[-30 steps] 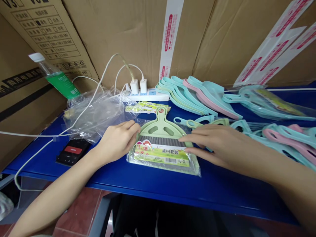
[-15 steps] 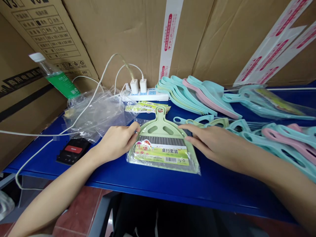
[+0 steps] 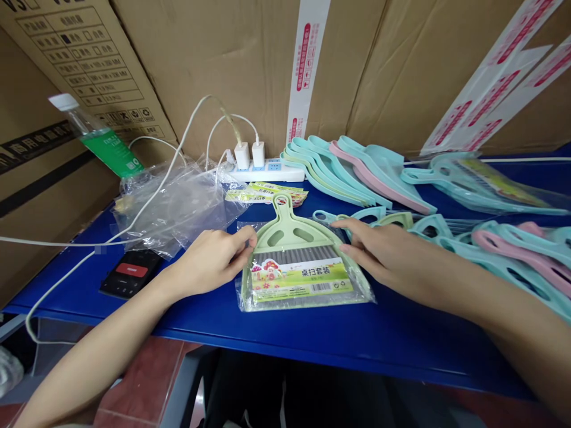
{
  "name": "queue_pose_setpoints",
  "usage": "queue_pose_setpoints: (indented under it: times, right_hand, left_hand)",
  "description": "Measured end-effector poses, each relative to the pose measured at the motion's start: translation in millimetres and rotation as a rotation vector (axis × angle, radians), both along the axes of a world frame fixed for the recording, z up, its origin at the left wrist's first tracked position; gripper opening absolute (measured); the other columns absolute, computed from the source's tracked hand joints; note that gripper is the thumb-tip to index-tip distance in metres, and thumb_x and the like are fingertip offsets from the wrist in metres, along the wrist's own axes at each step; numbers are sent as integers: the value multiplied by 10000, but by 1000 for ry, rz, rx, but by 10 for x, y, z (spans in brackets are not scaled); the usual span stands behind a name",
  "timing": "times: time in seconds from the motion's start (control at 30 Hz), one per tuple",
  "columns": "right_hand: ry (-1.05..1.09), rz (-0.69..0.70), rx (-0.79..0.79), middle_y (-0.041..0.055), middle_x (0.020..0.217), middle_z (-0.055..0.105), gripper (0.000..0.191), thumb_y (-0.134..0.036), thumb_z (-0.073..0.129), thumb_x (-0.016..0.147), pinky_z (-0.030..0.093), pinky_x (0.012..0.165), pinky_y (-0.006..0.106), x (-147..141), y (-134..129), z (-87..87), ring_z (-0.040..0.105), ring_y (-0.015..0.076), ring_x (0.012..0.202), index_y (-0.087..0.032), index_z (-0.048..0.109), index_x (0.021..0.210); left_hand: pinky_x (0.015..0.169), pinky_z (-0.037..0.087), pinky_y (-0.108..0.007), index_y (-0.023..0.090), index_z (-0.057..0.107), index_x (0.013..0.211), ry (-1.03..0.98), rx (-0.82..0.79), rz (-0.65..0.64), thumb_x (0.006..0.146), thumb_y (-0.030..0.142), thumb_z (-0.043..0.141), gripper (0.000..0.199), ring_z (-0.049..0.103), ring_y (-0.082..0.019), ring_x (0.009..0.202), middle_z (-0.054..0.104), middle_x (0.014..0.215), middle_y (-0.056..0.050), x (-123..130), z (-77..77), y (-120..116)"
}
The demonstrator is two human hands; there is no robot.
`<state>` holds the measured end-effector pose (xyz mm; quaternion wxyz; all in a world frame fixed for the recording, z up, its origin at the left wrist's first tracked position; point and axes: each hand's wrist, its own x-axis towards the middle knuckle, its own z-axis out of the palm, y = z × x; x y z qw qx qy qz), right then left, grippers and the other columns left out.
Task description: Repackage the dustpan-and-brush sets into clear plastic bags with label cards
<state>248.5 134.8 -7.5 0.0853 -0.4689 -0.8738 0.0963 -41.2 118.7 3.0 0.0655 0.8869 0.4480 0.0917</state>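
Note:
A green dustpan with a grey-bristled brush and a printed card lies flat in a clear plastic bag on the blue table, handle pointing away from me. At its left edge, my left hand pinches the side of the bag between thumb and fingers. My right hand is at the right edge, its index finger and thumb apart, touching or just over the plastic; its other fingers are tucked under and partly hidden.
Blue, green and pink dustpans are stacked at the back right, with brushes in front. Clear bags, a tilted bottle, a phone, cables and a power strip occupy the left and back.
The bagged dustpan has turned slightly, its lower end swinging right and its handle shifting left. My right hand has moved slightly right.

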Motion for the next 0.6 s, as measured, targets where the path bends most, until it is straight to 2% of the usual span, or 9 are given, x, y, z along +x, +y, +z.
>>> queue_pose_setpoints:
  times: [0.17,0.23,0.37,0.47,0.6]
  right_hand:
    - [-2,14,56,55,652,659,269,-324,336,979,372,492,305,18,-6,-41,605,222,525,-189,557,1053]
    - [-18,3,34,64,680,669,252,-313,332,973,374,493,303,9,-8,-26,617,226,546,-196,548,1031]
    - [-79,-88,-85,70,696,665,222,-327,328,951,383,501,303,-36,-19,43,634,246,598,-201,505,997]
    - [-115,-150,-137,55,667,637,178,-341,330,937,368,507,308,-67,-27,88,598,229,559,-225,455,887]
    - [-118,-137,-139,58,665,621,240,-350,318,930,356,531,322,-86,-31,111,573,219,566,-251,403,729]
  left_hand:
    - [513,347,-241,215,481,827,46,86,33,960,270,397,167,586,-148,536,603,628,41,-7,1,25]
    - [529,357,-246,214,478,798,75,116,60,966,306,401,207,616,-160,594,640,690,21,-4,4,30]
    - [517,331,-247,214,482,811,125,86,157,957,326,412,196,589,-156,547,624,637,33,10,3,26]
    - [520,325,-250,213,482,830,129,52,204,939,323,438,160,585,-155,543,630,644,37,24,3,24]
    - [535,340,-259,210,494,869,128,34,238,925,331,458,139,588,-158,561,629,674,33,38,14,27]
